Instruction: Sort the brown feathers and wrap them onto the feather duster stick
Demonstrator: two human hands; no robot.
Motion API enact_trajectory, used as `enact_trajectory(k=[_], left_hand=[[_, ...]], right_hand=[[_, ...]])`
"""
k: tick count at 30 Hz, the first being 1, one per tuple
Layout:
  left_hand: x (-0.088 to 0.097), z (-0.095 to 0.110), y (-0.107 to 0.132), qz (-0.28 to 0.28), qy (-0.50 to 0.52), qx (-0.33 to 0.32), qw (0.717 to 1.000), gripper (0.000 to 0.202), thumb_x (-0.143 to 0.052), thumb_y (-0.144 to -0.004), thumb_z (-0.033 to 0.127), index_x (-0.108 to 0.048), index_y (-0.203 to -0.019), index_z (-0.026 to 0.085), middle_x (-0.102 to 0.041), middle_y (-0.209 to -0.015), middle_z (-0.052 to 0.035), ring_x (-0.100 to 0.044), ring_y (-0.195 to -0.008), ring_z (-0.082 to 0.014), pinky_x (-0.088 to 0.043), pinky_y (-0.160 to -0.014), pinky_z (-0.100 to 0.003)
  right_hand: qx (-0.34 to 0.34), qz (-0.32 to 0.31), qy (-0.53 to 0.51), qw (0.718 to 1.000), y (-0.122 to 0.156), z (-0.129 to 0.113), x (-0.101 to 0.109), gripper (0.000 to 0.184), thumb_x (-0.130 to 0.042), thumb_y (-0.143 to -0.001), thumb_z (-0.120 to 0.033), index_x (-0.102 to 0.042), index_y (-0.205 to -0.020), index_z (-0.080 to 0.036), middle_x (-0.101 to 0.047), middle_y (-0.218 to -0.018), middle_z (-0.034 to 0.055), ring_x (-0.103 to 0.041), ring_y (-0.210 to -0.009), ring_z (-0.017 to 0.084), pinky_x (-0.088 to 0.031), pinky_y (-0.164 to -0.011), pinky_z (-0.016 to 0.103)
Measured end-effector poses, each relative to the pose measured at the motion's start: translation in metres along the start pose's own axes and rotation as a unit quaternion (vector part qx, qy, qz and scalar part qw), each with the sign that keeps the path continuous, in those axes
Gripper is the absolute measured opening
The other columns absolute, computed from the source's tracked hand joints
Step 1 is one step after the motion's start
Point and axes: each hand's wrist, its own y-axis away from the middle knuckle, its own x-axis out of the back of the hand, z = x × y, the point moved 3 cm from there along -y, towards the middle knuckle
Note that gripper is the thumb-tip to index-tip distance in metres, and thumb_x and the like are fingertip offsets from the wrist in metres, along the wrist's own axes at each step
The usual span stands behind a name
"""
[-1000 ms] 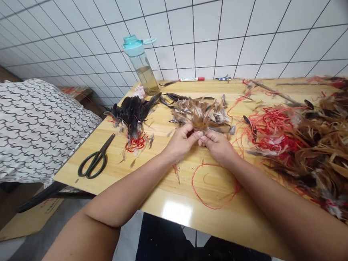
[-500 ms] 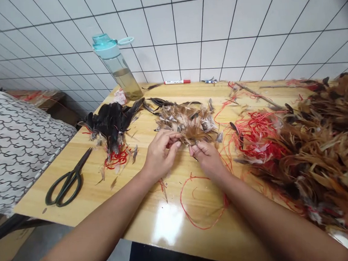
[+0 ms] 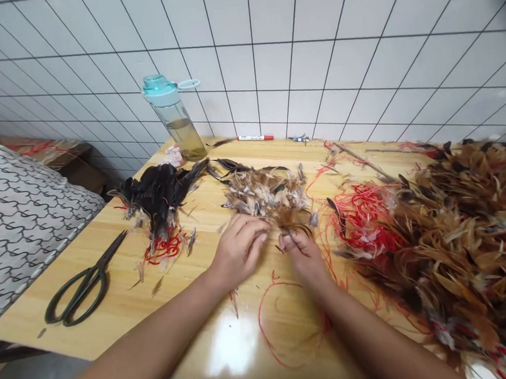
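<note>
Brown feather bunch [image 3: 291,218], fanned, in right hand [image 3: 302,252]

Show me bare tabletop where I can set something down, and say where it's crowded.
One bare patch lies between the scissors and the left forearm, stray feather scraps aside. A narrower one separates the left hand from the black feathers. Crowded: the right side, with the red string tangle and brown feather heap.

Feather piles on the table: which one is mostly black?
The leftmost pile, nearest the scissors; the middle pile and right pile are mainly brown or tan.
</note>
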Motion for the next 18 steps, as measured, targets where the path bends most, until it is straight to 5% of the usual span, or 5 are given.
enact_trajectory(k=[18], left_hand=[[-0.002,-0.002,0.001,-0.054,0.066,0.080,0.993,0.033,-0.055,-0.083,0.004,-0.059,-0.112,0.019,-0.063,-0.092,-0.0081,-0.054,-0.082,-0.0195,-0.048,-0.072,-0.033]], right_hand=[[-0.183,0.055,0.020,0.981,0.021,0.019,0.017,0.041,-0.054,-0.085,-0.057,-0.065,-0.061,-0.027,-0.063,-0.062,0.0047,-0.061,-0.061,0.022,-0.052,-0.058,0.031]])
